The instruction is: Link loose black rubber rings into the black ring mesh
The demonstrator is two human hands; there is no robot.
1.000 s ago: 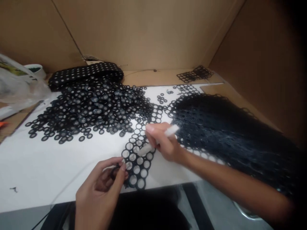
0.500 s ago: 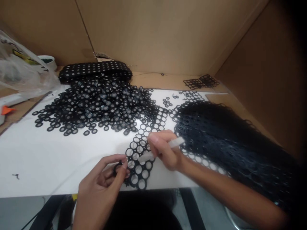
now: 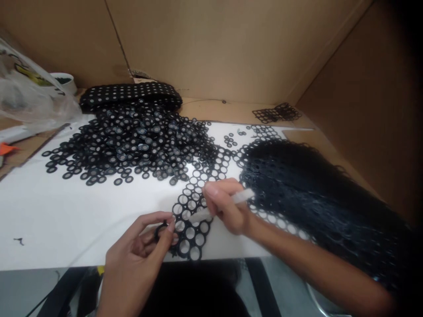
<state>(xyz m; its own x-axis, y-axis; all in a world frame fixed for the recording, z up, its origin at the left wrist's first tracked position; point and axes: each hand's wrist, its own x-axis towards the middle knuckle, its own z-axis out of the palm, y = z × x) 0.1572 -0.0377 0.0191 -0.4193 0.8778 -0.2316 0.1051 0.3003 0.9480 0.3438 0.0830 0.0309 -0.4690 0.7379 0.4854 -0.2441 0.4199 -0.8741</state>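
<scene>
My left hand [image 3: 139, 255] pinches a single black ring [image 3: 161, 230] between thumb and fingertips, beside the near end of a black punched sheet full of round holes [image 3: 191, 220]. My right hand [image 3: 228, 207] grips a whitish translucent stick [image 3: 220, 207] like a pen, its tip resting on that sheet. The sheet runs right into a large dark heap of the same holed material [image 3: 317, 189]. A big pile of loose black rings [image 3: 132, 145] lies behind on the white table top [image 3: 66, 211].
Cardboard walls [image 3: 205, 48] close in the back and right. A folded stack of holed black sheet [image 3: 130, 94] lies at the back, a clear plastic bag [image 3: 26, 101] and a white cup [image 3: 64, 81] at the left. A small holed scrap [image 3: 277, 112] sits at the back right.
The view has shifted a little since a second ago. Both hands stay at the sheet's near end, with the ring and the stick still held.
</scene>
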